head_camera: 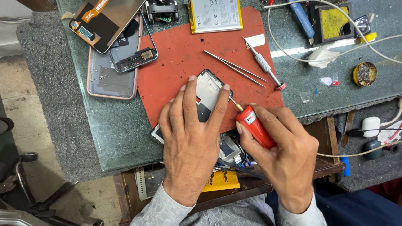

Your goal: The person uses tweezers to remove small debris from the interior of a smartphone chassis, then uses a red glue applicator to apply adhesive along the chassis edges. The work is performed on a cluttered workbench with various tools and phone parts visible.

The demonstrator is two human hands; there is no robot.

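Centre frame: left hand (pixel 190 134) lies flat, fingers spread, pinning phone frame (pixel 208 93) to red mat (pixel 176 62). Right hand (pixel 282 150) wrapped around red screwdriver (pixel 254 125), tip at frame's right edge. Risk: tip slips, gouging frame or nicking finger; loose screws roll off desk (pixel 117 129).

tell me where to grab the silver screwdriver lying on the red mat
Grip the silver screwdriver at its thick knurled middle barrel, coming down from above. It lies flat and diagonal on the red mat, tip up-left, red cap down-right. The tweezers lie close on its left, so pinch across from the right.
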